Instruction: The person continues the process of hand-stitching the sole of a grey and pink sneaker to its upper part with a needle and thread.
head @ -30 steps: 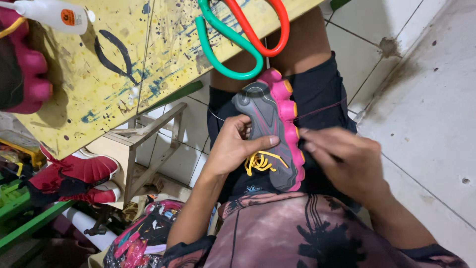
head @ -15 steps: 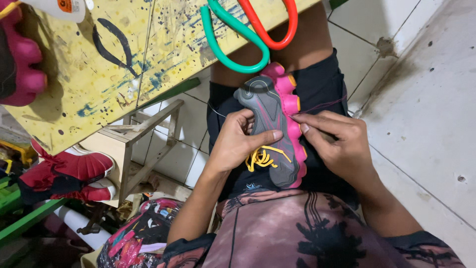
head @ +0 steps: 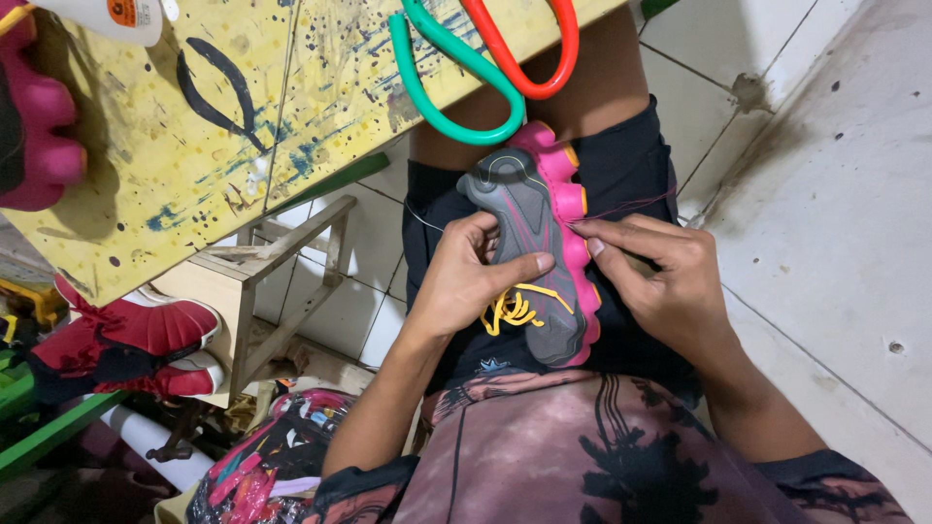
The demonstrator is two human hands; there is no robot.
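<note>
A grey sneaker (head: 529, 223) with a pink lugged sole and yellow laces lies on my lap, toe pointing toward the table. My left hand (head: 471, 277) grips its upper, thumb laid across the grey side near the laces. My right hand (head: 655, 277) presses against the pink sole edge, fingertips pinched together at the seam; a thin thread (head: 631, 206) runs from there toward the right. Whether a needle is between the fingers cannot be seen.
A paint-spattered yellow table (head: 243, 146) carries green-handled scissors (head: 456, 92), red-handled scissors (head: 529, 58), black pliers (head: 218, 92), a white glue bottle (head: 112, 15) and a pink sole (head: 39, 126). Red shoes (head: 126, 340) rest beside a wooden stool (head: 282, 281). Tiled floor lies to the right.
My right hand has slid in from the right and now rests against the pink sole edge. My left hand has kept its grip, and the shoe has barely moved.
</note>
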